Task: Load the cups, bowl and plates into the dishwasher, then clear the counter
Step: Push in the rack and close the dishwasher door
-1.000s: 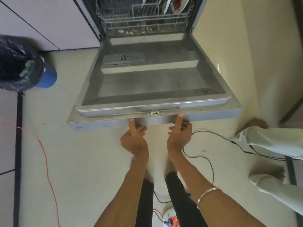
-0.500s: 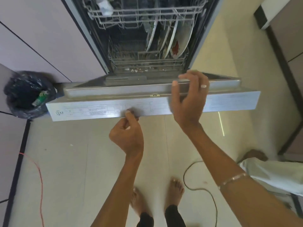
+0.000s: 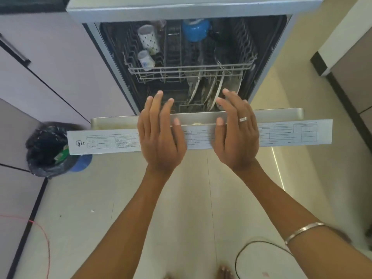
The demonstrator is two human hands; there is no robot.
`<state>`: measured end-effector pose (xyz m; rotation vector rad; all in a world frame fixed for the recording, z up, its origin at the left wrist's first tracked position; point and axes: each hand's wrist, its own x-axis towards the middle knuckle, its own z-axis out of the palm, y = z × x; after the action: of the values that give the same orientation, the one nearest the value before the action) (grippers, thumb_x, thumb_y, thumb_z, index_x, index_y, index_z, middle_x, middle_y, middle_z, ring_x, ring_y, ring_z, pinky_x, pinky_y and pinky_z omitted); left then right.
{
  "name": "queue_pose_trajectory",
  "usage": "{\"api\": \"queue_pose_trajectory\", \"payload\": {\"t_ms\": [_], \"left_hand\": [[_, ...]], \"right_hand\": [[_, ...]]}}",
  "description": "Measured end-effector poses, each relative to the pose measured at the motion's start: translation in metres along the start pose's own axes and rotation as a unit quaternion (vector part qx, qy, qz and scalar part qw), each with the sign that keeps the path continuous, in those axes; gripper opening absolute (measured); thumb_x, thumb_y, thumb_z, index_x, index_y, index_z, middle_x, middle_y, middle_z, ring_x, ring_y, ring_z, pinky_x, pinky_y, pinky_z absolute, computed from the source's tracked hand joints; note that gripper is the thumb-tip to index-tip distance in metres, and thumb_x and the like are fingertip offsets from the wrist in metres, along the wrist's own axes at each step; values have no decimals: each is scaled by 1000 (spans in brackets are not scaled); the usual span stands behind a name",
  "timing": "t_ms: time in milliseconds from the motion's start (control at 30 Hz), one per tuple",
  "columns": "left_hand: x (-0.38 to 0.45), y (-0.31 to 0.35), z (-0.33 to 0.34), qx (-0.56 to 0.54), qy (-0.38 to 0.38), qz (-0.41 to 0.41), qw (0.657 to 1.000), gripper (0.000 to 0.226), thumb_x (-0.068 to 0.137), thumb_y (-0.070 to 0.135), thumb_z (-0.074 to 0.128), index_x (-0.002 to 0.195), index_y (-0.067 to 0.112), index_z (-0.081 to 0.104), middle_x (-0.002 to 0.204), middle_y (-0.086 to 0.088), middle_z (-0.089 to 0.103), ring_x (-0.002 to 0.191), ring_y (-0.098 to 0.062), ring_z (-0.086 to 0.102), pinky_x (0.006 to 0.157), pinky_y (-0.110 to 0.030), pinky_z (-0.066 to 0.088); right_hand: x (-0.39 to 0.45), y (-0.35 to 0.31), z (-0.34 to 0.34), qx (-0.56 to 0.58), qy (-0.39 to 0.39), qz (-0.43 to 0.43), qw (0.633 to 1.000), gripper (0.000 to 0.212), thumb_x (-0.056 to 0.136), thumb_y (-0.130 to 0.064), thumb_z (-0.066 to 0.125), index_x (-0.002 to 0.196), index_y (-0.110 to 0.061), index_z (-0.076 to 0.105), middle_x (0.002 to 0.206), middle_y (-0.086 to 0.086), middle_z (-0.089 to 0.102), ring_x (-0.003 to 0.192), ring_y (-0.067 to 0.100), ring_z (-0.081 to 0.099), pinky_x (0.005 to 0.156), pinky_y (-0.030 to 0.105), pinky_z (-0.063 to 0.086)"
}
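Dishwasher [image 3: 112, 63] open at front, door [image 3: 281, 133] tilted partway up w/ its top edge toward the camera. Left hand [image 3: 161, 135] and right hand [image 3: 236, 135] both flat on that edge, fingers straight & spread, gripping nothing. Upper rack [image 3: 181, 71] holds a dotted white cup [image 3: 149, 39], a smaller cup [image 3: 145, 59] just below it, and a blue bowl [image 3: 194, 30] further right. Lower rack: several plates [image 3: 215, 91] standing on edge, side by side. Left of the door, a bin w/ black bag [image 3: 46, 150] on the floor, rubbish inside.
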<state>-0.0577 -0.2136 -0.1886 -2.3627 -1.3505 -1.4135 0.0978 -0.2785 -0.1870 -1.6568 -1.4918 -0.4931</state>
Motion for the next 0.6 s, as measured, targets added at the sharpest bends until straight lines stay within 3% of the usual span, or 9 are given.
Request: {"api": "queue_pose_trajectory", "payload": {"t_ms": [200, 300, 600], "left_hand": [[30, -8, 10, 63, -51, 73, 994, 49, 101, 28, 33, 138, 1, 52, 153, -20, 38, 146, -37, 29, 114, -55, 29], [47, -11, 16, 67, -58, 92, 992, 52, 102, 29, 30, 142, 1, 48, 155, -23, 33, 147, -39, 25, 116, -55, 26], [101, -13, 39, 104, -47, 52, 992, 58, 104, 41, 26, 148, 7, 40, 158, -26, 24, 148, -41, 19, 119, -53, 20]], "right_hand": [[26, 16, 0, -20, -57, -96, 994, 52, 90, -28, 61, 135, -2, 56, 147, 12, 48, 140, 26, 41, 113, 49, 34], [43, 17, 7, -38, -49, -74, 995, 53, 93, -30, 56, 139, -3, 51, 150, 12, 43, 144, 25, 35, 116, 48, 29], [96, 29, 32, -77, -18, -27, 996, 57, 97, -35, 52, 145, -5, 43, 156, 12, 34, 148, 27, 26, 123, 38, 12]]}}
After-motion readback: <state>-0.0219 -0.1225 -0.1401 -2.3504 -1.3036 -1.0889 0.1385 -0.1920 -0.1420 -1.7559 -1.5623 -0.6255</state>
